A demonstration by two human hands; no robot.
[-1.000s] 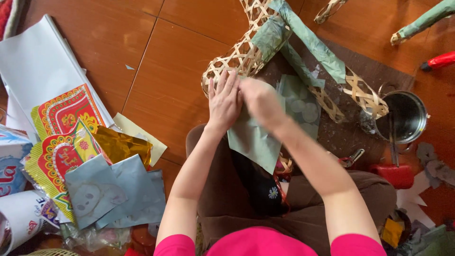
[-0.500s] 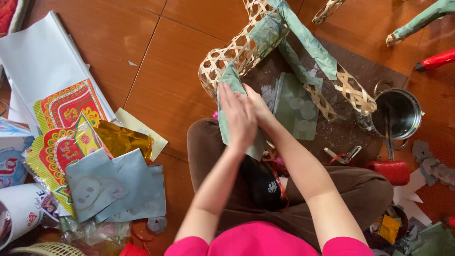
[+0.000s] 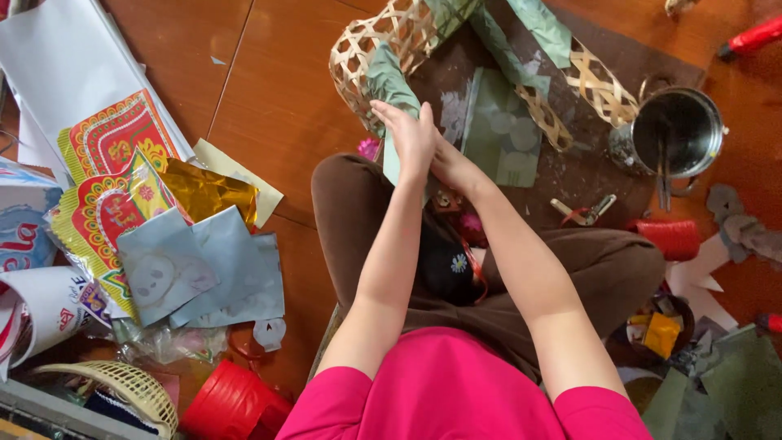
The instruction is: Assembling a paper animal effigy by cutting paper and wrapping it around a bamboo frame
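At the far right a round steel pot (image 3: 678,133) stands on the dark brown mat (image 3: 586,175), and a thin utensil handle leans out of it over the near rim; what else is in it cannot be told. At the near left lie a cream woven plastic basket (image 3: 122,389), whose contents are hidden, and a red plastic cup (image 3: 232,405) on its side. Compared with half a second ago, both hands have shifted slightly towards the woven frame, and the grey-green paper now lies more over its rounded end. That sheet of grey-green paper (image 3: 389,90) is dull, creased and soft-looking; it drapes over the near-left end of the open-weave bamboo frame (image 3: 383,49), far centre, just beyond the person's knee. The left hand (image 3: 411,138) lies flat on the paper with fingers straight and pressed together, pointing far. The right hand (image 3: 448,163) sits just right of it, touching it; its fingers are hidden behind the left hand, so their state cannot be told. A second grey-green sheet (image 3: 503,130) lies flat on the mat just right of the hands.
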